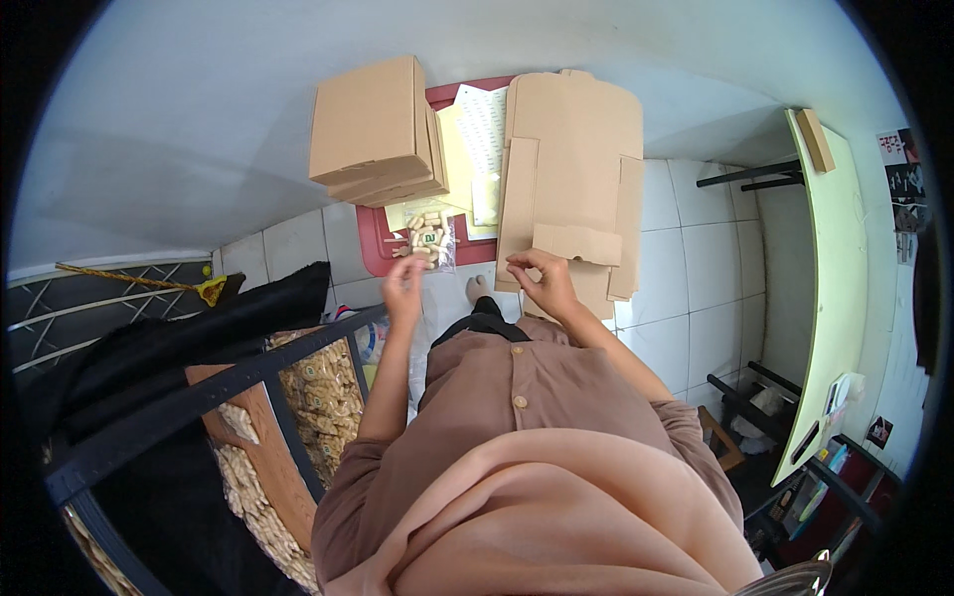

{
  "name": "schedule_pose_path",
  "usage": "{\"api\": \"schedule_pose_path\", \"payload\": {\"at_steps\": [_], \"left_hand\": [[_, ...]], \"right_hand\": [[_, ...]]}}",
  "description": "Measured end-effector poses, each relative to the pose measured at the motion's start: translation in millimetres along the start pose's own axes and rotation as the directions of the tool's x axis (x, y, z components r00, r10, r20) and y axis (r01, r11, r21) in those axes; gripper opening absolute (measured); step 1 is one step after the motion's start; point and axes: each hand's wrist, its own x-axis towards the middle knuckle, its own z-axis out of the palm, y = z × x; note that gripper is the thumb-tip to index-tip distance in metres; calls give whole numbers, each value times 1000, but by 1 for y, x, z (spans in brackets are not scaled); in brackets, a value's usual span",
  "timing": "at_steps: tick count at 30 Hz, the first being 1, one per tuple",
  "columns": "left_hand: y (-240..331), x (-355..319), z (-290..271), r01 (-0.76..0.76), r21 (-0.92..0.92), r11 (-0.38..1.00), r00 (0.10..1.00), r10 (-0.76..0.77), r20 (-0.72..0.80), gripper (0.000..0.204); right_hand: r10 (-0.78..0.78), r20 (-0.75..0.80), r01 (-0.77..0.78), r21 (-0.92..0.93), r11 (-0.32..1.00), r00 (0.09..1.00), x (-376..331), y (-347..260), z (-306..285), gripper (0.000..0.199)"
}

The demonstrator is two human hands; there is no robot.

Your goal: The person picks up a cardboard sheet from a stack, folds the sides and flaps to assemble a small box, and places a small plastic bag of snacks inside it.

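My left hand point(404, 283) is raised in front of me and pinches the lower edge of a small clear plastic bag point(428, 238) filled with several small beige packets. My right hand point(542, 278) is held beside it, fingers curled together, with nothing that I can make out between them. Both hands hover over a red tray point(376, 253) on the white tiled floor. Just past my right hand lies a flat unfolded cardboard sheet point(571, 169).
A stack of folded brown cardboard boxes point(373, 129) stands at the tray's far left, with yellow and white paper sheets point(477, 139) beside it. A basket point(328, 397) of many small beige packets sits at my left. A pale green table point(840, 278) stands at right.
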Motion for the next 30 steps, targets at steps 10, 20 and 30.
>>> {"api": "schedule_pose_path", "payload": {"at_steps": [10,20,30], "left_hand": [[-62,44,-44,-133,750,648,975,223,-20,28],[-60,28,-18,-226,636,738,940,336,-55,61],[63,0,136,-819,143,556,474,516,714,52]], "right_hand": [[11,-170,-37,-152,988,985,-26,15,-17,9],[-41,-401,-129,-387,913,915,-53,30,-62,15],[-108,113,155,-780,606,988,-37,39,-105,57]]}}
